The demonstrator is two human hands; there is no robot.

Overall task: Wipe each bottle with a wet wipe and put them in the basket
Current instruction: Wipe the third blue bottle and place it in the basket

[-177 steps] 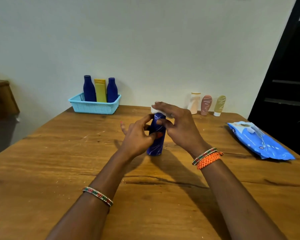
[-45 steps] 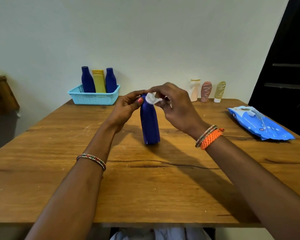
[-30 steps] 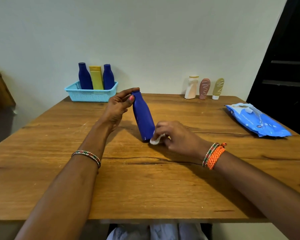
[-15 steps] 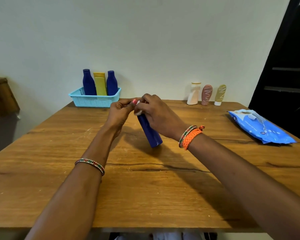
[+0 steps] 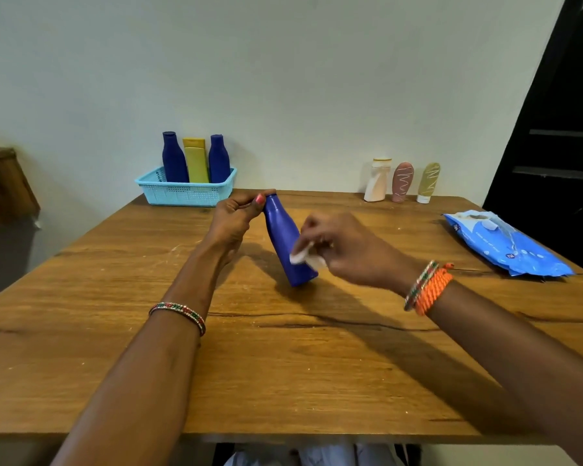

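blue bottle [image 5: 288,243] tilted, cap toward left hand [image 5: 234,218] pinching it, base on worktop [image 5: 283,364]. right hand [image 5: 347,250] holds wipe [image 5: 303,257] against its right flank.

Bare wooden table [image 5: 283,364] fills the lower frame, while a turquoise plastic basket [image 5: 186,191] upper left and a blue wipes pack [image 5: 505,245] at right block passage.

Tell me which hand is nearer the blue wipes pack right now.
Right. The right hand, pressing a wipe on the tilted blue bottle, is between bottle and wipes pack; the left hand pinches the bottle's top, farther away.
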